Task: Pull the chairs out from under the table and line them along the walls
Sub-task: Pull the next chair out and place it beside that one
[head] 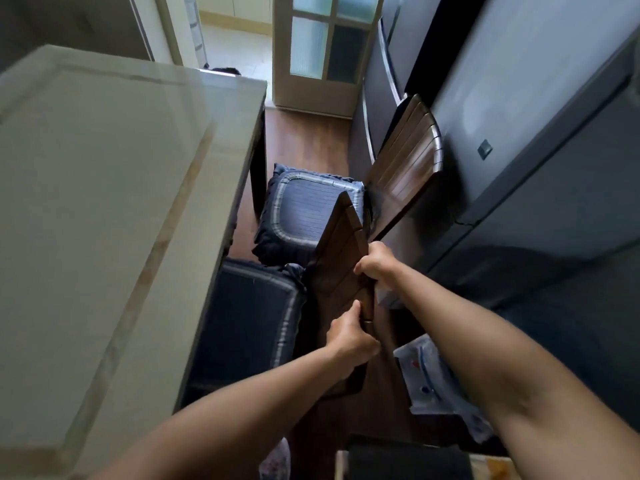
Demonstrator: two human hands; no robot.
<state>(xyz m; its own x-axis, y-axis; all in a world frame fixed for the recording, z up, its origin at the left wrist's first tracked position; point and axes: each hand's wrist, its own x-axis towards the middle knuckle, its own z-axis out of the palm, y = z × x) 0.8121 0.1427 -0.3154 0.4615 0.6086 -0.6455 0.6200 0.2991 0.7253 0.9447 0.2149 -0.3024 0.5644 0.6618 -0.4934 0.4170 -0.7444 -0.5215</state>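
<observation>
**Two hands holding a chair back**

A person is looking down at two arms reaching forward. The left hand is closing around the top edge of the near chair, low on its dark wood back. The right hand is gripping the same edge a bit farther along, with the fingers wrapped tight around it. Both hands are holding this chair and nothing else.

The near chair is standing just beside the counter, with its blue cushion partly tucked under the counter's edge. Its back is tilting toward the person.

The far chair is standing just past it. Its cushion is showing in full, out from under the counter, and its wood back is leaning against the big grey fridge on the right. The two chairs are sitting side by side, cushions nearly touching.

The counter is filling the left side, pale and shiny. The floor is brown wood. A white door with glass panes is standing at the far end. A plastic bag with blue and red marks is lying on the floor under the right arm.
</observation>
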